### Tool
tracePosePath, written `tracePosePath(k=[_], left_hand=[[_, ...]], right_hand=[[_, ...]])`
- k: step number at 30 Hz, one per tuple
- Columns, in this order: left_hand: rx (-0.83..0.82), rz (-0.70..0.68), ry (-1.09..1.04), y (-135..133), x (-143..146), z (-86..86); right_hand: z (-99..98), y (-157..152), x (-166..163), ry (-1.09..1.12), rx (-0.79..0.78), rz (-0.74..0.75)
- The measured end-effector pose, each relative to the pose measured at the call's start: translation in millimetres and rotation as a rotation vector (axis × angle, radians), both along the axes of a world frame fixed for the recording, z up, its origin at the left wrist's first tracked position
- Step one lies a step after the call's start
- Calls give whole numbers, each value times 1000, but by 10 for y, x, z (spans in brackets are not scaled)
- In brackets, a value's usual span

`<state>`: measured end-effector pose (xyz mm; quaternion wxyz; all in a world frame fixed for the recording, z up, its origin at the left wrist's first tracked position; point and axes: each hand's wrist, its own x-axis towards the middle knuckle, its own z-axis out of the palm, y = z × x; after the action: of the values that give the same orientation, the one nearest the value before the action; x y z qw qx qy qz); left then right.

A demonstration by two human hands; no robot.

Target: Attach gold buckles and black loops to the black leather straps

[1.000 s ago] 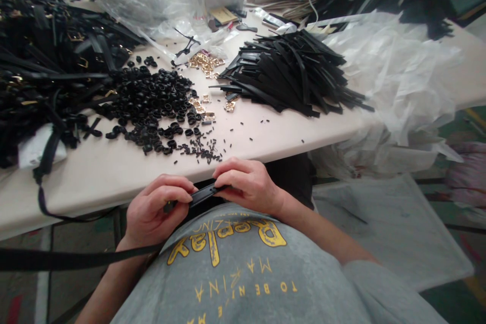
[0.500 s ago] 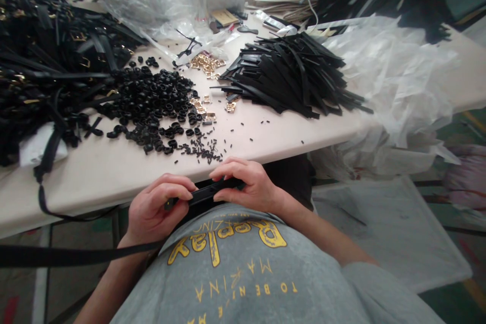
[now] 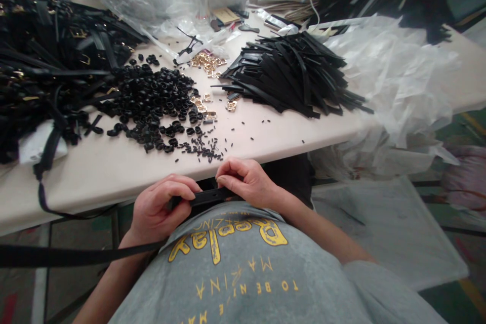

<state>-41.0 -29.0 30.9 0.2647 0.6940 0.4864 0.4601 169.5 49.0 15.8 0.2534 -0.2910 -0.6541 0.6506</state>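
Note:
Just in front of the table edge, a black strap with a small hole in it lies between my two hands, against the grey shirt. My left hand pinches its left part between thumb and fingers. At the other end my right hand is closed, thumb against bent index finger, and the strap runs under it; its fingertips partly hide what they grip. A long black band stretches from below my left wrist to the left picture edge.
On the table lie a heap of black loops, small black pieces, gold buckles and cut black strips. Buckled straps pile up at left. White sheeting hangs over the right edge.
My right thumb has moved up from below the strap to meet the index finger. The strap between my hands lies more level. My left hand keeps its grip, nearly in place.

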Motion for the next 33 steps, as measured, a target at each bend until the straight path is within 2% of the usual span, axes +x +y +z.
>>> tracePosePath(k=[4,6,10,15,19,25,27,30,33], left_hand=[[-41,38,-29,-3,-6,-31],[-45,41,-29,3,-11,-48],[-37,36,-16,38,-10,-63],[5,-37,8,121,-3,-26],[10,-69,46,200,-5,17],[-9,-141,58,253,-26,34],[-22,-125,64,247,-37,19],[-82,-47,66,220,-31,-24],[-274,6,-28,190,20,-83]], right_hand=[[-42,22,7,-11,55,-105],[-40,26,18,-15,105,-74],[-8,-2,10,-71,277,85],[-23,-34,-39,-27,456,-2],[-45,-17,-31,-36,498,-71],[-40,5,-10,-47,521,-102],[-39,13,-6,-58,562,-91],[-47,27,1,-123,684,-52],[-55,29,-7,-204,777,-38]])
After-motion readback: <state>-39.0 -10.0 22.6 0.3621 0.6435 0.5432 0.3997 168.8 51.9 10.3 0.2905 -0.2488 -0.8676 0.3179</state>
